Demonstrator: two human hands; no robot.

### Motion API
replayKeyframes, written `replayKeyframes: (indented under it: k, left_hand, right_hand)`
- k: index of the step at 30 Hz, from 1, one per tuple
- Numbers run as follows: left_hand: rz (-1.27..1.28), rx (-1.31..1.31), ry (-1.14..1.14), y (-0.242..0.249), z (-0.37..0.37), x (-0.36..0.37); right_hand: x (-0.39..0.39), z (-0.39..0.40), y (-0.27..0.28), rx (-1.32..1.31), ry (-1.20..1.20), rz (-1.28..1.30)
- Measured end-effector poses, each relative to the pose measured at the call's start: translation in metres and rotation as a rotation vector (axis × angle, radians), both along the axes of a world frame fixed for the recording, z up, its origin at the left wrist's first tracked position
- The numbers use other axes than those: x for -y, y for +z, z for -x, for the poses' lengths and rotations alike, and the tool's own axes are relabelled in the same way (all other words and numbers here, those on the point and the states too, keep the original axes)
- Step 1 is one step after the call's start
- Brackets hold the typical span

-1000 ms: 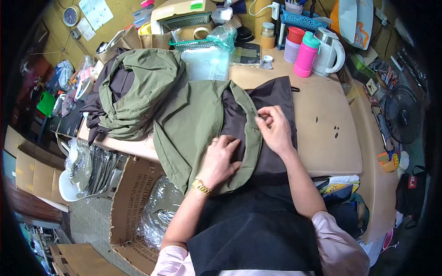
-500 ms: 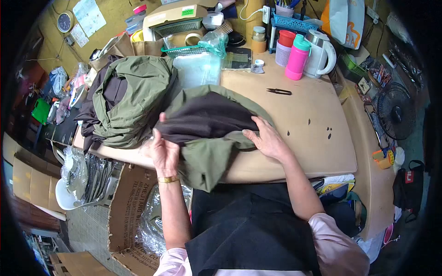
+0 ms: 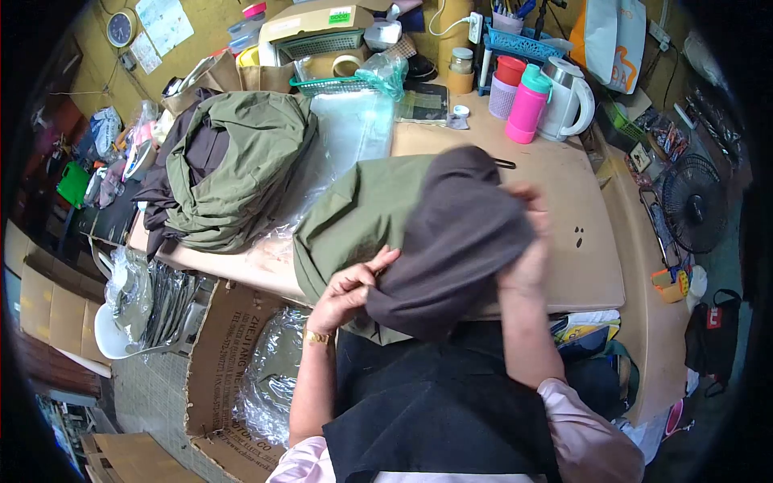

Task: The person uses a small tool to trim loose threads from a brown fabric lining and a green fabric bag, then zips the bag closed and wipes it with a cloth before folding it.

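A green cloth piece (image 3: pixel 362 193) with a dark lining (image 3: pixel 451 249) lies over the front of the padded table, its dark side raised and bunched toward me. My left hand (image 3: pixel 346 296) pinches the lower left edge of the dark lining. At the right side, my right hand (image 3: pixel 527 249) grips the same cloth, its fingers slightly blurred and partly behind the fabric. A pair of thread snips (image 3: pixel 505 164) pokes out behind the raised cloth, mostly hidden by it. To the left rests a heap of similar green and dark cloth (image 3: pixel 250 161).
Clear plastic bags (image 3: pixel 350 129) lie beside the heap. A pink bottle (image 3: pixel 525 109) and a kettle (image 3: pixel 561 101) stand at the back right. Below the table's left front is an open cardboard box (image 3: pixel 221 362) with plastic-wrapped contents. A fan (image 3: pixel 694 201) stands far right.
The dark lining has been lifted and swung to the right, exposing green fabric on the left. My left hand has moved right onto its edge; my right hand has shifted right and up.
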State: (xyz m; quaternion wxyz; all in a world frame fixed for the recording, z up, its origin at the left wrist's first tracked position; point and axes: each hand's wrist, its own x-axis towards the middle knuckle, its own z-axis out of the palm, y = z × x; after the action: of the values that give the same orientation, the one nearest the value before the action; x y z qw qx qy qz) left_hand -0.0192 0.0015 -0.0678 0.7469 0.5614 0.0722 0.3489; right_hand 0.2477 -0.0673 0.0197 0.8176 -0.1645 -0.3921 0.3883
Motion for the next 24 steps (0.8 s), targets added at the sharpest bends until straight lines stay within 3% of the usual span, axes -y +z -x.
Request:
replayKeyframes:
  k: [1, 2, 4, 5, 7, 8, 9, 10, 11, 12, 15, 17, 18, 20, 22, 24]
  left_hand:
    - [-0.058, -0.042, 0.03, 0.004, -0.004, 0.006]
    - [-0.114, -0.088, 0.054, 0.013, -0.009, 0.014]
    - [-0.341, -0.247, 0.101, 0.033, -0.026, 0.028]
    - [-0.512, -0.399, 0.099, 0.039, -0.037, 0.036]
    - [-0.79, -0.616, 0.111, 0.047, -0.061, 0.054]
    - [-0.899, -0.685, 0.118, 0.048, -0.071, 0.063]
    - [-0.98, -0.662, 0.213, 0.044, -0.078, 0.063]
    - [-0.9, -0.541, 0.406, 0.03, -0.082, 0.058]
    - [-0.904, -0.575, 0.542, 0.019, -0.086, 0.048]
    - [-0.907, -0.606, 0.676, 0.012, -0.09, 0.038]
    - [-0.875, -0.862, 0.73, 0.005, -0.096, 0.029]
    - [-0.923, -0.961, 0.687, 0.008, -0.1, 0.027]
    - [-0.946, -1.025, 0.647, 0.009, -0.1, 0.025]
    - [-0.974, -1.138, 0.589, 0.013, -0.102, 0.022]
    - [-1.002, -1.302, 0.522, 0.023, -0.108, 0.023]
    - [-1.081, -1.313, 0.54, 0.023, -0.112, 0.021]
  right_hand:
    - [0.002, -0.026, -0.01, 0.025, -0.102, 0.144]
    - [0.014, -0.025, 0.005, -0.213, -0.186, 0.449]
    - [0.026, -0.03, -0.003, -0.241, -0.366, 0.716]
    - [0.038, -0.037, -0.029, -0.238, -0.372, 0.71]
    - [0.064, -0.051, -0.093, -0.358, 0.068, 0.402]
    - [0.067, -0.052, -0.09, -0.356, 0.068, 0.409]
    - [0.072, -0.053, -0.087, 0.057, -0.112, 0.563]
    - [0.077, -0.054, -0.081, 0.473, -0.295, 0.698]
    - [0.08, -0.057, -0.072, 0.176, -0.208, 0.725]
    - [0.08, -0.065, -0.08, 0.078, -0.18, 0.779]
    - [0.084, -0.091, -0.099, 0.103, -0.253, 0.866]
    - [0.086, -0.097, -0.101, 0.494, -0.56, 0.948]
    - [0.087, -0.094, -0.093, 0.524, -0.623, 1.063]
    - [0.083, -0.106, -0.104, 0.279, -0.489, 0.987]
    - [0.079, -0.105, -0.101, 0.221, -0.463, 0.774]
    - [0.077, -0.105, -0.099, 0.203, -0.444, 0.72]
